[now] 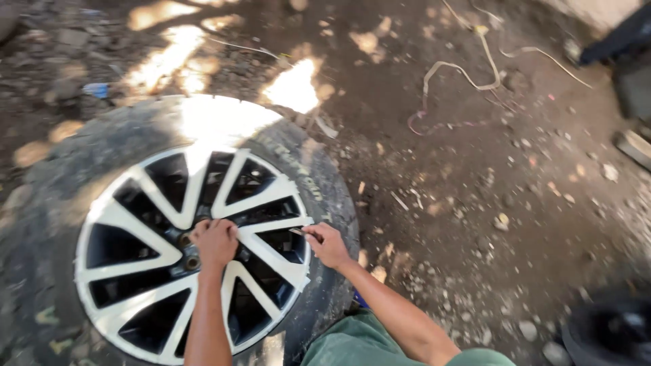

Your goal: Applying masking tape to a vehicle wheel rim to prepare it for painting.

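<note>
Near the wheel's hub, the left hand (215,242) rests closed on the alloy rim (122,220) while the right hand (327,245), just right of it, pinches a small tool (297,232) pointing leftward toward the spokes.

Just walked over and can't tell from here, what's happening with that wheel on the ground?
A person is bent over a wheel lying flat on the dirt ground. The left hand rests on the hub in the middle of the silver and black rim. The right hand pinches a small thin tool at the rim's edge, beside the tyre. Scraps of cord lie further off.
</note>
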